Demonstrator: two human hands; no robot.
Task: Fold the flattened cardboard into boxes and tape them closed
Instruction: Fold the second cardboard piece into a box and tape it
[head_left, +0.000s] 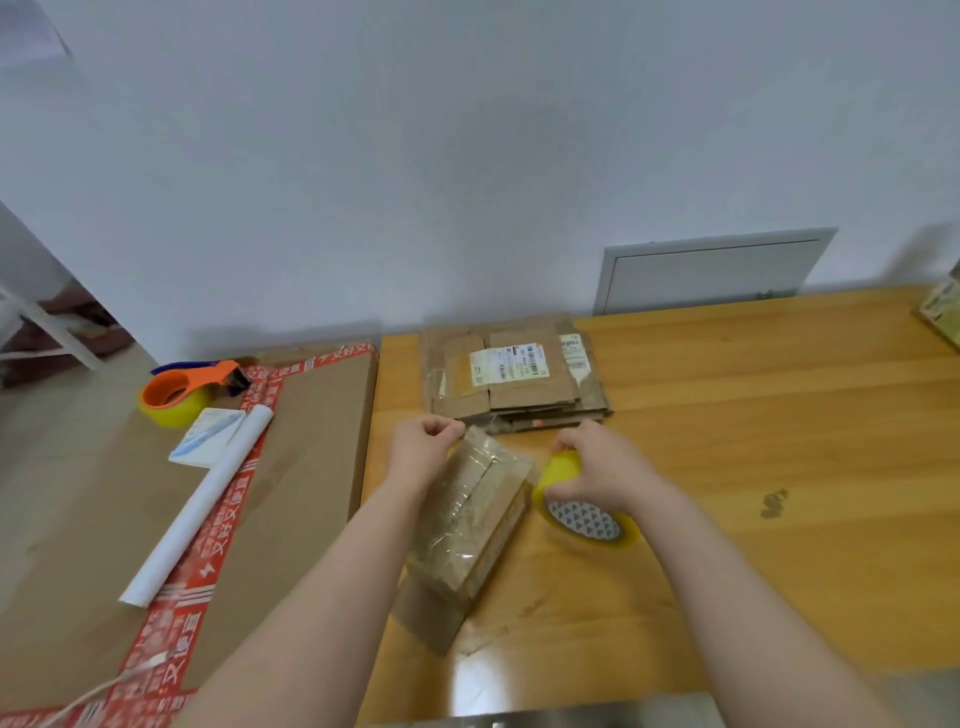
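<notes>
1. Brown cardboard makes the small box (470, 514), shiny and crinkly with clear tape. It lies on the smooth wooden table (753, 415), between the two hands.
2. The left hand (423, 452) is at the box's far corner, fingers curled tight; I cannot tell what they pinch.
3. The right hand (597, 467) grips a round yellow tape roll (582, 512) just beside the box.
4. Behind lies a stack of flattened cardboard (514, 379).
5. At the left, an orange tape dispenser (187, 389) and a white paper roll (202, 504) rest on a big flat carton (306, 467).

Open desk (779, 441) lay right of the tape roll (587, 519). A flattened cardboard stack (519, 384) blocked behind the box (472, 519), a large carton (311, 467) leftward.
</notes>
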